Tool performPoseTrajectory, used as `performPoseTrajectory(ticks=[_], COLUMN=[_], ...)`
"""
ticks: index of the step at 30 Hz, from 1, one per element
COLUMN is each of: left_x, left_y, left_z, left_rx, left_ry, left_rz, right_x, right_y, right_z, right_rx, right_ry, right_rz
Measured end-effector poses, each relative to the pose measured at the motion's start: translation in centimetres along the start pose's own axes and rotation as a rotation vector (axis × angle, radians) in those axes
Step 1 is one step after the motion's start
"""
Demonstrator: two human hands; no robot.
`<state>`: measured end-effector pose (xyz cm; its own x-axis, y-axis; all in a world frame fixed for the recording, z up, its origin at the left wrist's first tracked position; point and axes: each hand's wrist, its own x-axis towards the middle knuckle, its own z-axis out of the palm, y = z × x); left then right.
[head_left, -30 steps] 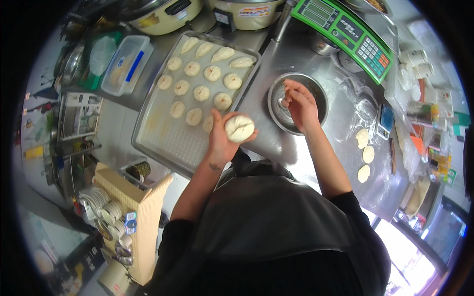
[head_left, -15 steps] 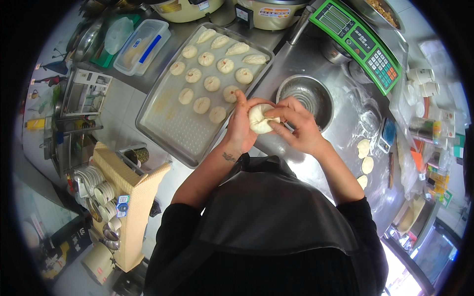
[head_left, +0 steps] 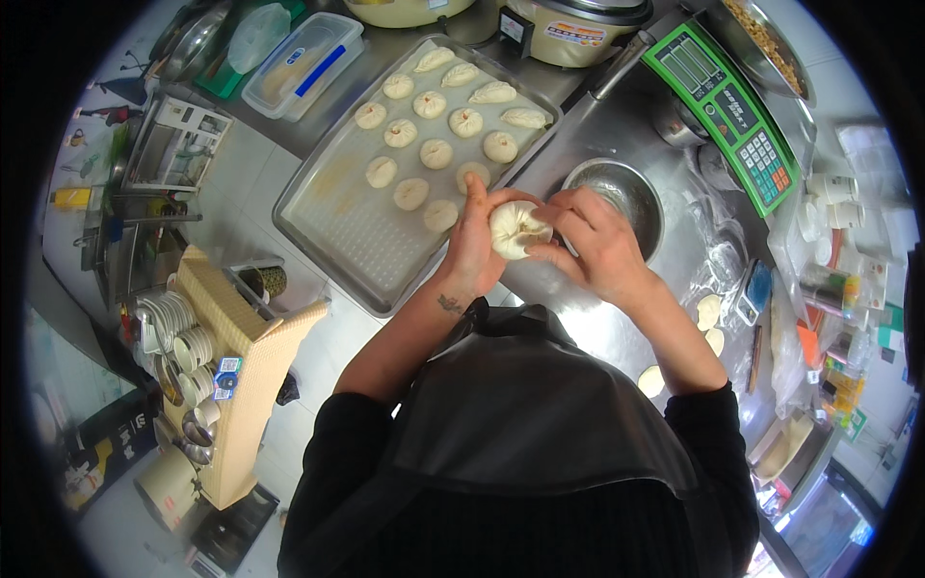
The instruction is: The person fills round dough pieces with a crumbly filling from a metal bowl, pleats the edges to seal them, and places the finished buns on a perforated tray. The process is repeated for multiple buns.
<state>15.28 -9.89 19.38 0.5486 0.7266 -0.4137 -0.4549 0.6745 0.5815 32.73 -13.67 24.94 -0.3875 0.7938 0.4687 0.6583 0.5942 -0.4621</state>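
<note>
A round, pleated dough bun [head_left: 512, 229] sits cupped in my left hand [head_left: 472, 236], whose fingers wrap its far side with the thumb up. My right hand [head_left: 599, 241] pinches the bun's right edge between thumb and fingers, where the folds gather. Beyond my left hand lies a metal tray [head_left: 328, 265] bearing rows of shaped buns, round ones [head_left: 436, 154] and several long leaf-shaped ones [head_left: 493, 92]. A steel bowl [head_left: 647, 207] stands just past my right hand, partly hidden by it. Flat dough rounds [head_left: 709, 310] lie on the floured steel table [head_left: 689, 275] to the right.
At the back right stands a green scale [head_left: 723, 111], with a steel bowl of chopped filling [head_left: 761, 48] behind it. A rolling pin [head_left: 755, 358] lies right of the dough rounds. Back left are a clear plastic box [head_left: 303, 67] and a rice cooker [head_left: 568, 34]. A carton [head_left: 252, 337] stands left.
The view has shifted a little, so the tray and scale appear farther right. My right fingers have moved along the bun's rim, and its pleated opening faces up more.
</note>
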Motion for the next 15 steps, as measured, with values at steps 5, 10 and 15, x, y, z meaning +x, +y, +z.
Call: performPoseTrajectory(ticks=[5,10,15], left_x=[-0.2,0.2,0.4], left_y=[1.0,2.0,3.7], left_z=[-1.3,-4.8,-8.4], left_rx=[-0.078,-0.095,-0.15], left_ry=[0.046,0.073,0.185], left_rz=[0.002,0.01,0.048], right_x=[0.6,1.7,4.5], right_y=[0.3,1.2,2.0], right_z=[1.4,4.7,9.8], right_rx=[0.169,0.367,0.375], right_ry=[-0.101,-0.089,-0.26], right_rz=[0.142,0.287,0.276])
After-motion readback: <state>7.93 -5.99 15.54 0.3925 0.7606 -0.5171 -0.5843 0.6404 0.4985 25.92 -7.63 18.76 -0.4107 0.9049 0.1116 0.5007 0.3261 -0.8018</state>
